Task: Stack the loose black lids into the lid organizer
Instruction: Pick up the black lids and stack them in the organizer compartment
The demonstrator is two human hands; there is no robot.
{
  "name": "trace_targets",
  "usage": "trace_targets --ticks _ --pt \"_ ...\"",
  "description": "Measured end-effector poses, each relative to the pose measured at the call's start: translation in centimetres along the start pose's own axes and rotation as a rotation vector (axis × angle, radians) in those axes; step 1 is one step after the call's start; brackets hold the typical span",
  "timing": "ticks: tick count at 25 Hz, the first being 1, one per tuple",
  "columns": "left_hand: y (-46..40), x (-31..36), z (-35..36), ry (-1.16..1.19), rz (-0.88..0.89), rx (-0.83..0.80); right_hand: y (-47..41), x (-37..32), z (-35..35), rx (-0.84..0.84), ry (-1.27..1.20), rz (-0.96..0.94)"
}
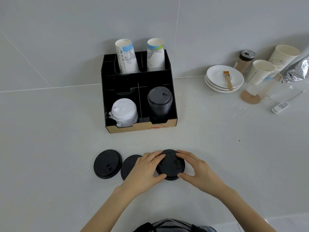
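Three loose black lids lie in a row on the counter in front of me. The right black lid (170, 165) is held from both sides: my left hand (145, 169) grips its left edge and my right hand (197, 171) its right edge. My left hand partly covers the middle black lid (129, 165). The left black lid (107, 164) lies free. Beyond them stands the black lid organizer (173, 104), with a stack of black lids (160, 102) in its front right compartment and a stack of white lids (124, 113) in its front left one.
Two rolls of printed paper cups (127, 57) stand in the organizer's back compartments. At the right back are stacked white saucers (224, 79) with a small brush, a spice jar (245, 61), paper cups (260, 71), a glass, a foil bag and a thermometer probe (280, 107).
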State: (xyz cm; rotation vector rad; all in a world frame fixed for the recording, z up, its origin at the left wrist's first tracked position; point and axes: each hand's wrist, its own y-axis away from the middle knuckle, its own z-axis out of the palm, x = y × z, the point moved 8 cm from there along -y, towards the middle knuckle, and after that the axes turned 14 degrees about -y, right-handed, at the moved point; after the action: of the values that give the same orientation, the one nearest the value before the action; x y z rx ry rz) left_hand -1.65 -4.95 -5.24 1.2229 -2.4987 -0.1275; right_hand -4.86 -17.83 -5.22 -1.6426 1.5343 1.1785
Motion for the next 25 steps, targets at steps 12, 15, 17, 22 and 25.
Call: trace_targets --ticks 12,15,17,22,25 --pt "-2.1 -1.3 -5.4 0.137 -0.054 0.219 -3.7 -4.3 -2.8 0.081 0.025 -0.164" --pt "-2.8 -2.0 -7.6 0.173 -0.071 0.294 -5.4 -6.0 -4.0 0.092 0.048 -0.214" --pt "-3.4 -2.5 -9.1 0.162 -0.079 0.329 -6.7 -7.0 -4.8 0.106 0.077 -0.242" --pt "-5.3 -3.6 -12.1 0.139 -0.106 0.39 -9.4 -9.0 -6.7 0.162 0.102 -0.274" --pt "-6.7 -4.3 -13.1 0.146 -0.128 0.402 -11.2 -9.3 -7.4 0.174 0.117 -0.262"
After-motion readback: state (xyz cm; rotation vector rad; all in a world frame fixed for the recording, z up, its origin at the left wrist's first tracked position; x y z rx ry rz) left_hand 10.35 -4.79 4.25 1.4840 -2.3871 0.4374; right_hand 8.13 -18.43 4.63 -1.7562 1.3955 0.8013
